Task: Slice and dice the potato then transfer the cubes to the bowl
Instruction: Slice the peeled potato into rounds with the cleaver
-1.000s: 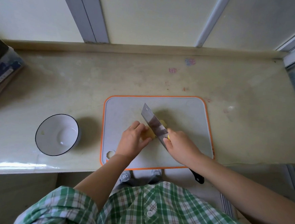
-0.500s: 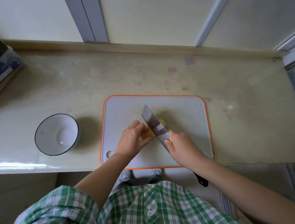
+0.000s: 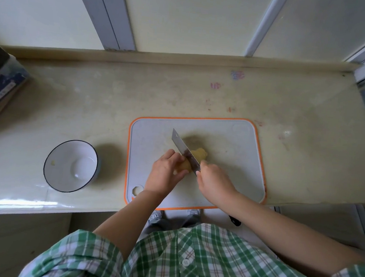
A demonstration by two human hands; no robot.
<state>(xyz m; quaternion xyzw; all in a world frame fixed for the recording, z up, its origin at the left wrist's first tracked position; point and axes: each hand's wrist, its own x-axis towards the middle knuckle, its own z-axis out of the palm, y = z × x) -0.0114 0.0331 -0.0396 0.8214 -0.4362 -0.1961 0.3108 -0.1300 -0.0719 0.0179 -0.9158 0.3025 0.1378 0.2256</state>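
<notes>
Pale stone counter (image 3: 114, 111) carries a grey, orange-rimmed board (image 3: 231, 142) near its front edge. On it sits the potato (image 3: 199, 154), with the left hand (image 3: 165, 172) curled over its near end to pin it. The right hand (image 3: 214, 180) is wrapped round the knife (image 3: 184, 149), whose blade is set just beside those fingertips. If the rounded piece rolls, I'd fear the edge sliding onto them. Well off to the left, the bowl (image 3: 45, 167) waits.

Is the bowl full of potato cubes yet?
Almost empty. The bowl shows a bare white inside except one tiny yellowish speck; the potato lies on the cutting board.
</notes>
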